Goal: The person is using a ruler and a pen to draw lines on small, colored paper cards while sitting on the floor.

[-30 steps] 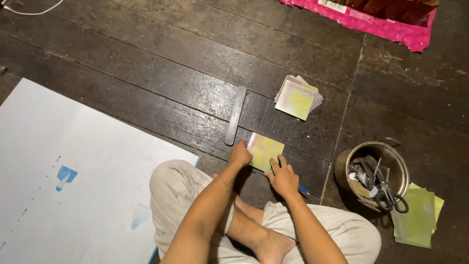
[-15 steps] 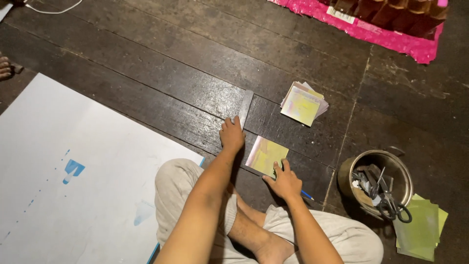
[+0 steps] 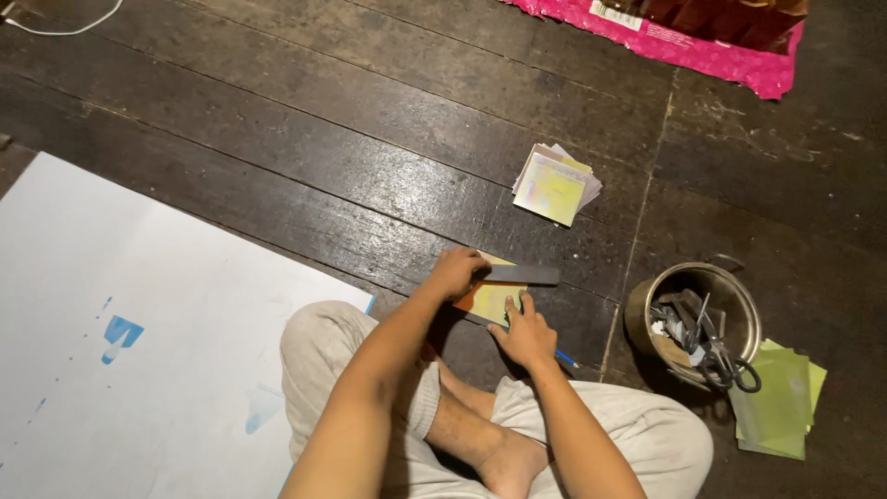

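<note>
The left hand (image 3: 457, 273) grips a stiff, dark metal ruler (image 3: 517, 274) laid across a thin, flimsy yellow paper square (image 3: 494, 300); the open right hand (image 3: 524, 334) pins its edge flat.

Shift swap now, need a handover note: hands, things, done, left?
Left hand: pressing the grey flat metal ruler across the yellow-green square paper sheet on the dark wooden floor.
Right hand: flat on that sheet's near edge.
Done: ruler laid on the sheet.
Left: the sheet shows no fold or cut yet; stack of similar sheets lies beyond.
</note>
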